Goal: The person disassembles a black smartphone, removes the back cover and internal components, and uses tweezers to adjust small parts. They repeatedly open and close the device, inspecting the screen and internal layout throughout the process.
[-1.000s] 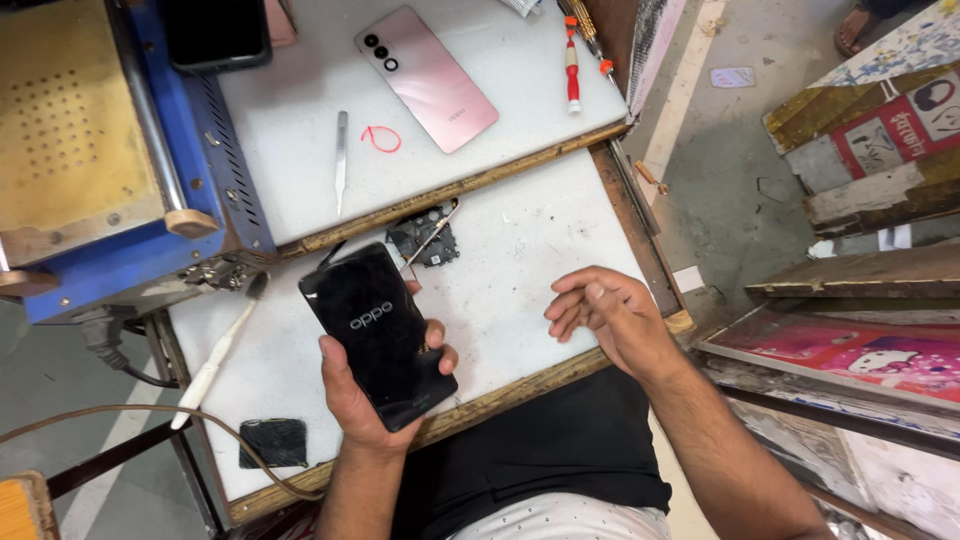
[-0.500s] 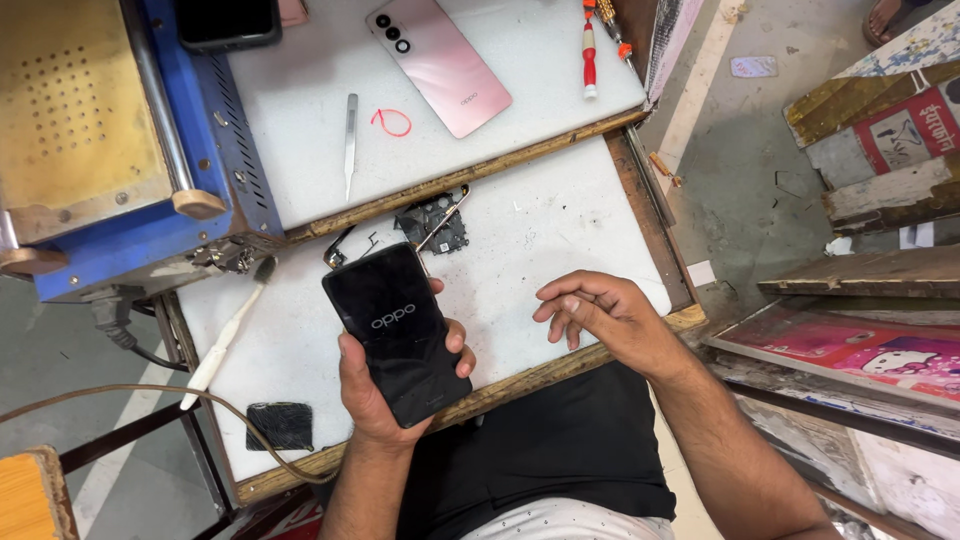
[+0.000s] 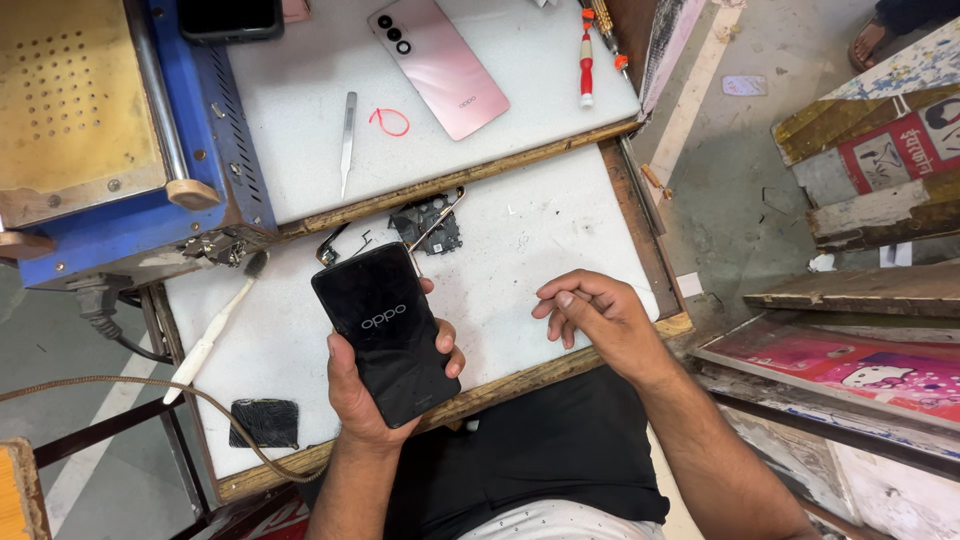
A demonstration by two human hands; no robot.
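On the white counter [image 3: 560, 230] lie loose parts [image 3: 428, 225] and a pink back cover [image 3: 438, 62] — left hand [image 3: 375, 395] fingers grip the black phone [image 3: 385, 328], right hand [image 3: 600, 315] rests empty, fingers loosely curled — reassembly looks unfinished.

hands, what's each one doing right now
Left hand: closed around the black phone, holding it screen up.
Right hand: holds nothing, fingers loosely curled, resting on the white bench top.

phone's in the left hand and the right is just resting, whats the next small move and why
Probably bring the right hand to the black phone. The left hand grips it alone above the table, screen dark apart from a logo, and the right hand lies empty and loosely curled beside it.
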